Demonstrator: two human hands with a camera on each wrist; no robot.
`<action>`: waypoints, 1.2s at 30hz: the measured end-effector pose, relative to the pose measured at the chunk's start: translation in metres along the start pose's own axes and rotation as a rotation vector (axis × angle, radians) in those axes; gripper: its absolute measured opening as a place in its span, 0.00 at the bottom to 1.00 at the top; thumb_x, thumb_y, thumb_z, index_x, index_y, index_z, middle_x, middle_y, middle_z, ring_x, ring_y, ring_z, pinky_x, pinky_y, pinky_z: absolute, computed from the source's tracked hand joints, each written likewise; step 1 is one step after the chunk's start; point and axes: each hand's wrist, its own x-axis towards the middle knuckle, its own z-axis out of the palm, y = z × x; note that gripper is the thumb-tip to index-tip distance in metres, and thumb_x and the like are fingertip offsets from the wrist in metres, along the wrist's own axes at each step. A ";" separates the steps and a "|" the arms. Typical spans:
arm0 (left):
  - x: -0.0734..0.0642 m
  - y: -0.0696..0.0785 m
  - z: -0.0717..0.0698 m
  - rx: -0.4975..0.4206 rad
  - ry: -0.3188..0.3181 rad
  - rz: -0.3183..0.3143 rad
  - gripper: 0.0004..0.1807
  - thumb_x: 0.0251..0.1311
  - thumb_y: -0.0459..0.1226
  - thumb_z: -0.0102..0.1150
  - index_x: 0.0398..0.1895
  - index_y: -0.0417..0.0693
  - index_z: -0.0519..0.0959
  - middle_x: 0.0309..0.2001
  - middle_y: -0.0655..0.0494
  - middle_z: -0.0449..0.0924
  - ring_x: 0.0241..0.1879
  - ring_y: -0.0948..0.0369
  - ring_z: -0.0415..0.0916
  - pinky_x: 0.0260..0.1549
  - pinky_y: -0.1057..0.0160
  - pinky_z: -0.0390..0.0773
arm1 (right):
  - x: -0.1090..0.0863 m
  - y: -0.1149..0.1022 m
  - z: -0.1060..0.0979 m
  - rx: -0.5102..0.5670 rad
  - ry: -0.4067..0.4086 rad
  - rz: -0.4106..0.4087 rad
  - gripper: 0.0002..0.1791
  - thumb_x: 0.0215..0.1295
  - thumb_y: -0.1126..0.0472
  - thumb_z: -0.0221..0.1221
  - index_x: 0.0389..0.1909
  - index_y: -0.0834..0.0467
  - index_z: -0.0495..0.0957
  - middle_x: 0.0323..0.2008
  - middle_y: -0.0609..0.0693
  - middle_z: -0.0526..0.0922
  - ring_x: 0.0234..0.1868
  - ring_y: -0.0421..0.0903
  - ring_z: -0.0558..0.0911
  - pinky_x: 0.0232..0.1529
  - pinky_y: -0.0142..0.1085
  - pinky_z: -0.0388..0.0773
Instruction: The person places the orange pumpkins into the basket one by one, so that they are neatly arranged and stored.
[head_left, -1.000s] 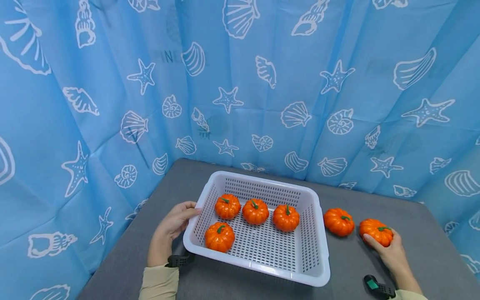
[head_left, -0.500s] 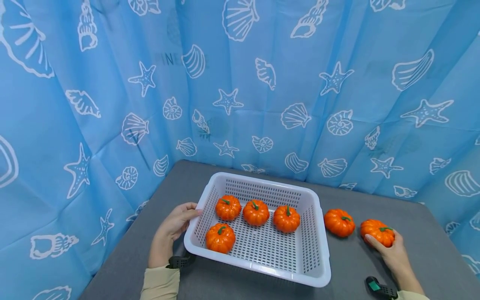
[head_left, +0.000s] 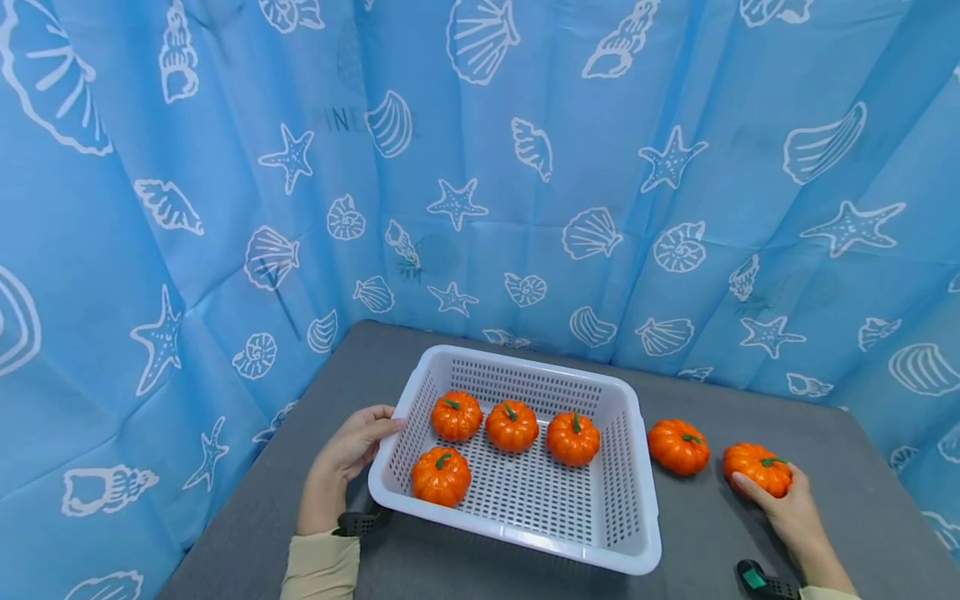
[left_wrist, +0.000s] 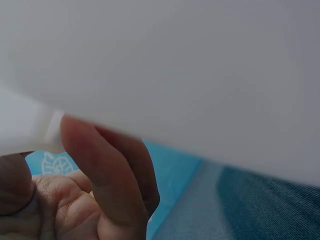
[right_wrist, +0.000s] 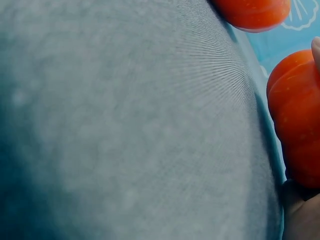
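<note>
My left hand (head_left: 352, 446) holds the left rim of a white perforated plastic basket (head_left: 525, 542), thumb over the edge. In the left wrist view, curled fingers (left_wrist: 105, 170) reach up under the pale basket wall (left_wrist: 175, 75). Several small orange pumpkins with green stems lie inside, one of them a front-left pumpkin (head_left: 440, 476). At the right, my right hand (head_left: 798, 512) grips another pumpkin (head_left: 752, 467), its thumb at the near side and the other fingers mostly hidden behind. The right wrist view shows this ribbed orange pumpkin (right_wrist: 295, 120) at its right edge.
Between the basket and my right hand lies a loose pumpkin (head_left: 678, 447) on the grey tabletop (head_left: 705, 533). A blue curtain (head_left: 480, 167) with white shell prints hangs along the back and left of the table.
My right hand has shifted very slightly to the right with the pumpkin in its grip. The left hand and basket look still.
</note>
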 end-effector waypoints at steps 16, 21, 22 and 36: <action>-0.001 0.002 0.000 -0.008 -0.017 0.003 0.25 0.57 0.41 0.55 0.50 0.30 0.65 0.47 0.34 0.74 0.38 0.50 0.80 0.37 0.50 0.78 | -0.004 -0.015 -0.010 -0.006 -0.041 -0.060 0.52 0.59 0.42 0.51 0.65 0.72 0.32 0.60 0.73 0.47 0.48 0.60 0.61 0.38 0.35 0.66; -0.001 0.001 -0.001 -0.007 -0.019 0.000 0.25 0.57 0.41 0.56 0.50 0.30 0.65 0.46 0.34 0.74 0.38 0.51 0.80 0.37 0.51 0.78 | -0.004 -0.023 -0.013 0.006 -0.050 -0.144 0.48 0.60 0.46 0.53 0.65 0.69 0.36 0.56 0.69 0.54 0.44 0.50 0.66 0.30 0.28 0.67; -0.001 0.001 -0.001 -0.007 -0.019 -0.001 0.25 0.57 0.41 0.56 0.50 0.30 0.65 0.46 0.35 0.75 0.38 0.52 0.80 0.37 0.51 0.78 | -0.004 -0.025 -0.014 0.007 -0.053 -0.166 0.48 0.60 0.46 0.53 0.65 0.69 0.37 0.55 0.68 0.55 0.43 0.49 0.66 0.31 0.28 0.68; -0.001 0.002 0.000 -0.012 -0.014 -0.003 0.26 0.57 0.42 0.56 0.50 0.30 0.65 0.46 0.35 0.74 0.38 0.52 0.80 0.37 0.50 0.78 | -0.027 -0.084 -0.019 -0.033 -0.122 -0.368 0.44 0.62 0.51 0.53 0.64 0.70 0.37 0.54 0.66 0.56 0.35 0.29 0.65 0.29 0.27 0.73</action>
